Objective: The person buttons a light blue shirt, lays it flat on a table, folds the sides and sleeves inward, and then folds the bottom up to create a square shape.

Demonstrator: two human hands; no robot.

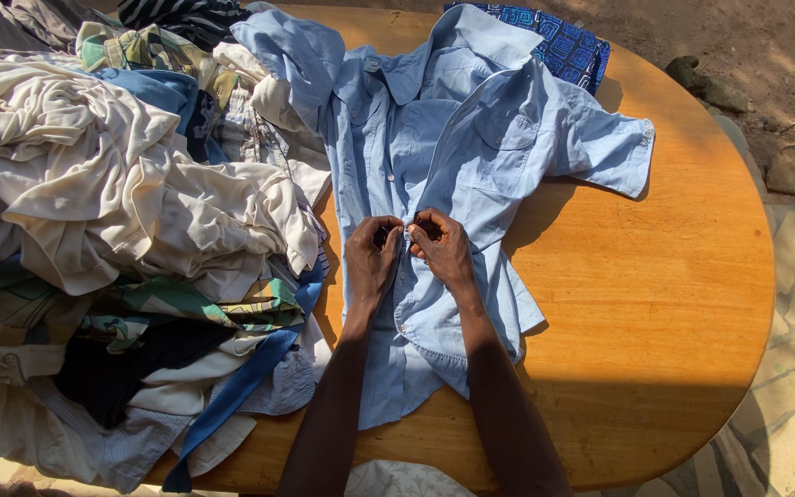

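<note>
Both hands, left hand (pixel 372 260) and right hand (pixel 441 248), pinching light-blue shirt (pixel 453 156) placket between them on worktop (pixel 655 304). Best kept flat, edges aligned, fabric taut under fingertips.

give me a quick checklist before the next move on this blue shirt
1. Both hands on the front placket: ok, left hand and right hand pinch it mid-chest.
2. Light blue short-sleeved shirt lying face up on the wooden table: ok.
3. Button at the fingers fastened: cannot tell, the fingers cover it.
4. Lower placket closed: not ok, the hem edges lie apart.
5. Shirt free of the clothes pile: not ok, its one sleeve lies on the pile.
6. Patterned blue cloth off the shirt: not ok, the collar overlaps it.
</note>
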